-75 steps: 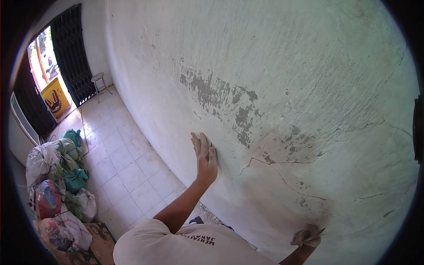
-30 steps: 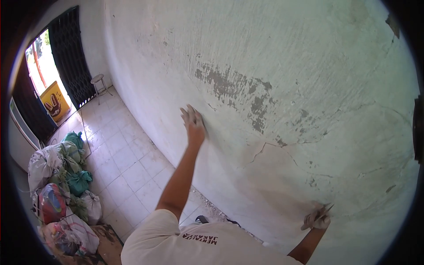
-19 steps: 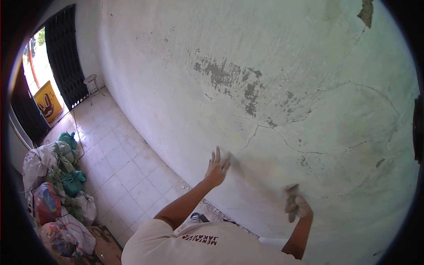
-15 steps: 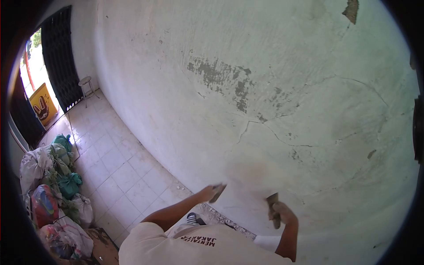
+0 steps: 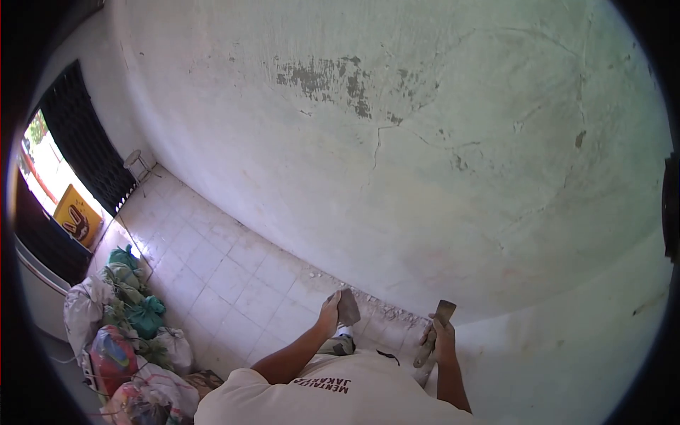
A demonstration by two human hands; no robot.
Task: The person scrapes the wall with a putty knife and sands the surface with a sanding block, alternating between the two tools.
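Note:
My left hand (image 5: 329, 315) is closed on a flat grey block (image 5: 348, 308), held above the tiled floor near the foot of the wall. My right hand (image 5: 444, 341) grips a scraper (image 5: 445, 312) by its handle, with the broad blade pointing up and away from me. Both tools are apart from each other and appear clear of the wall (image 5: 304, 177). The wall has cracks and a dark patch (image 5: 322, 81) where the paint is flaked off.
Filled sacks and bags (image 5: 113, 354) are piled at the lower left. A stool (image 5: 138, 166) stands by the dark folding gate (image 5: 85, 138) and a yellow sign (image 5: 76, 216). Debris (image 5: 382, 306) lies along the wall's base on the tiled floor (image 5: 234, 283).
The view has tilted down and turned. My left hand now shows the block's broad face, and my right hand with the scraper appears closer to my body.

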